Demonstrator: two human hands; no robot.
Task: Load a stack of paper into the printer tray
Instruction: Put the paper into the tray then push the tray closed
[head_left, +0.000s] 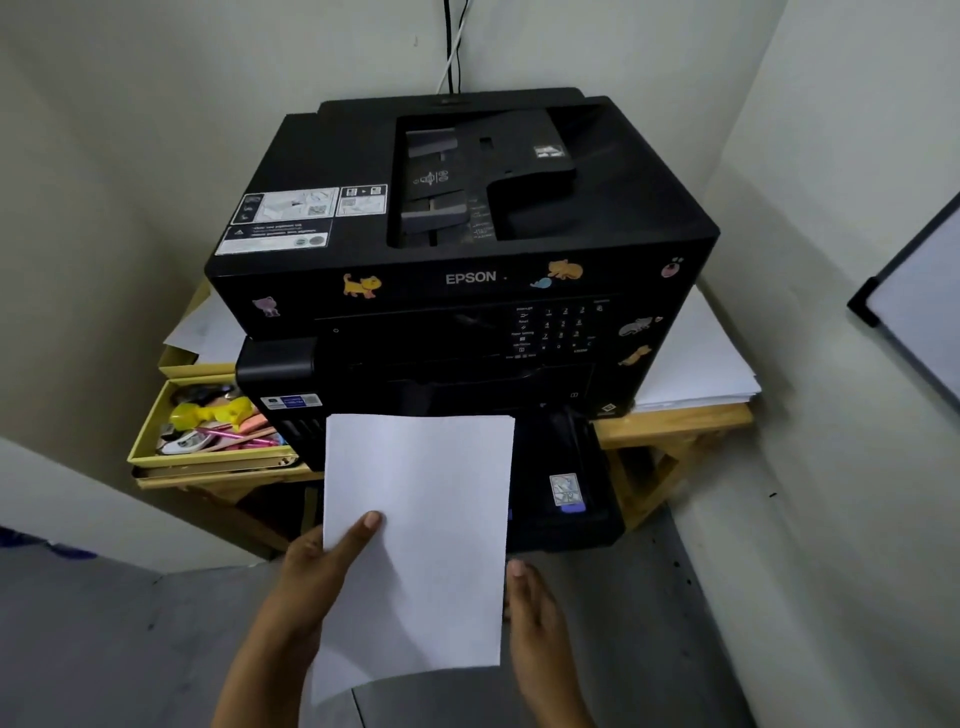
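A black Epson printer with animal stickers sits on a wooden table in a room corner. Its black paper tray is pulled out at the front bottom. I hold a white stack of paper upright in front of the tray, covering the tray's left part. My left hand grips the stack's left edge, thumb lying on the top sheet. My right hand rests against the stack's right edge with its fingers straight; whether it grips the stack is not visible.
A yellow box full of pens and small items sits left of the printer. Loose white sheets lie on the wooden table at the right. Walls close in on both sides. A framed whiteboard leans at the far right.
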